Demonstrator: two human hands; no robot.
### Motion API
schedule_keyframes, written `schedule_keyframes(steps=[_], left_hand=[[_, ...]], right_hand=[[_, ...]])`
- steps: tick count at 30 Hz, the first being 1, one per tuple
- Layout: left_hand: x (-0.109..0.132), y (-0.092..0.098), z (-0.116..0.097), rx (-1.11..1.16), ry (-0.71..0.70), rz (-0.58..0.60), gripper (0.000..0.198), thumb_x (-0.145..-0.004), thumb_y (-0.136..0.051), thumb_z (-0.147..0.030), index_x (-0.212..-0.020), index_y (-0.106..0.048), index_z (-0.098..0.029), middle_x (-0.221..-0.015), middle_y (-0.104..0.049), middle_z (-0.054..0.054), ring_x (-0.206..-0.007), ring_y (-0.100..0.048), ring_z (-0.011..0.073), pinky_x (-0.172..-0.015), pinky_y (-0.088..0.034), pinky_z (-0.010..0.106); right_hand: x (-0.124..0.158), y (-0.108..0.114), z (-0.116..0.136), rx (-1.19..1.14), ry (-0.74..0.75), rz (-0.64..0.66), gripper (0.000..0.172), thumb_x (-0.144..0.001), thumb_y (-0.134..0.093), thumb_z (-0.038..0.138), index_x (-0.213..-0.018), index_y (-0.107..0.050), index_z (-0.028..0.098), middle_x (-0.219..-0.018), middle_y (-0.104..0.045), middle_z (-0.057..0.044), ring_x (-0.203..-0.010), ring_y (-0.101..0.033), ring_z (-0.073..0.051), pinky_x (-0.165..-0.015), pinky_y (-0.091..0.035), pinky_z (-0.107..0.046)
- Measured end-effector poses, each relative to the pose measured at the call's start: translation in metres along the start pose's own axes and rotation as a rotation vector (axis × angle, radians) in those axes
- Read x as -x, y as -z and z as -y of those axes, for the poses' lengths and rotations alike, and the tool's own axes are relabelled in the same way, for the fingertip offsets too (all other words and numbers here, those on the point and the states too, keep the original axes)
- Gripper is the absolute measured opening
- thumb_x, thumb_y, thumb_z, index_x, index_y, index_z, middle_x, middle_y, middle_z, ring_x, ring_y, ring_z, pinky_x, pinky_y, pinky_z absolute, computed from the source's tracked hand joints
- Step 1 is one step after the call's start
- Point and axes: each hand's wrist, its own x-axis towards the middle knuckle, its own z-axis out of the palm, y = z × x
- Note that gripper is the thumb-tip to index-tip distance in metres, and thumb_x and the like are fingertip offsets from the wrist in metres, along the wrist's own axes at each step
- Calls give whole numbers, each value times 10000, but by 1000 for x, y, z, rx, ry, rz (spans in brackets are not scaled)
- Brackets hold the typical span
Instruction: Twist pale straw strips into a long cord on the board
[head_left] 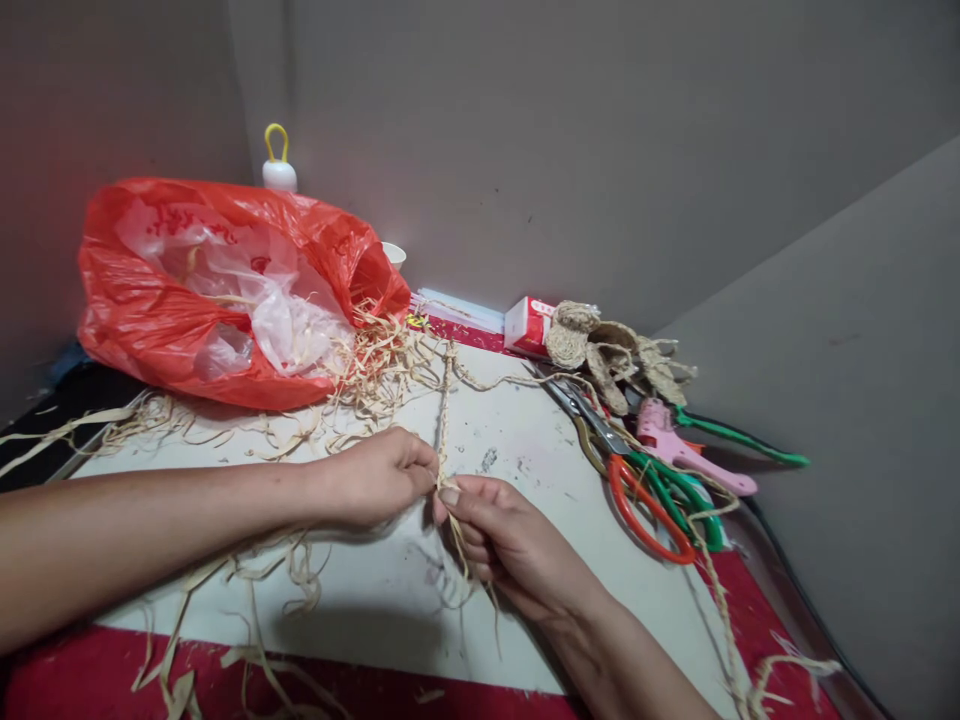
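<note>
A thin braid of pale straw-like strands (444, 405) runs down the middle of the white board (525, 610) toward me. My left hand (382, 475) is closed at the braid's near end, its fingertips partly hidden behind the knuckles. Right beside it, my right hand (510, 540) pinches the same braid between thumb and forefinger. Loose strands hang below the pinch over the board. Farther up, the braid's far end meets another thin cord (510, 380) that trails off to the right.
At the left, a red plastic bag (150, 350) spills pale strands (382, 365). On the right lie orange-handled scissors (649, 510), green-handled scissors (705, 500), a pink glue gun (694, 455) and woven pieces (574, 340). A red-and-white box (527, 325) stands near the wall (525, 150).
</note>
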Motion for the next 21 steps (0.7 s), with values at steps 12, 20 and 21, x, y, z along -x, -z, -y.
schedule_keyframes(steps=[12, 20, 21], left_hand=[[-5, 4, 1, 196, 174, 83, 230, -754, -476, -328, -613, -543, -159, -366, -292, -88, -344, -178, 60, -384, -125, 227], [-4, -2, 5, 39, 127, -59, 252, -753, -499, -350, -589, -480, -161, -471, -345, -69, -430, -265, 58, -423, -202, 203], [-4, -3, 6, 30, 119, -71, 258, -757, -494, -353, -584, -474, -162, -477, -342, -67, -436, -266, 59, -427, -204, 204]], right_hand=[[3, 5, 2, 627, 152, -66, 304, -880, -461, 425, -794, -572, 155, -554, -361, 59, -477, -246, -77, -430, -207, -202], [15, 0, 8, 838, 256, -216, 324, -873, -474, 377, -613, -436, 187, -575, -400, 28, -532, -326, -103, -474, -274, -214], [17, -2, 7, 792, 252, -227, 329, -869, -479, 379, -604, -426, 190, -560, -382, 33, -512, -314, -100, -459, -258, -214]])
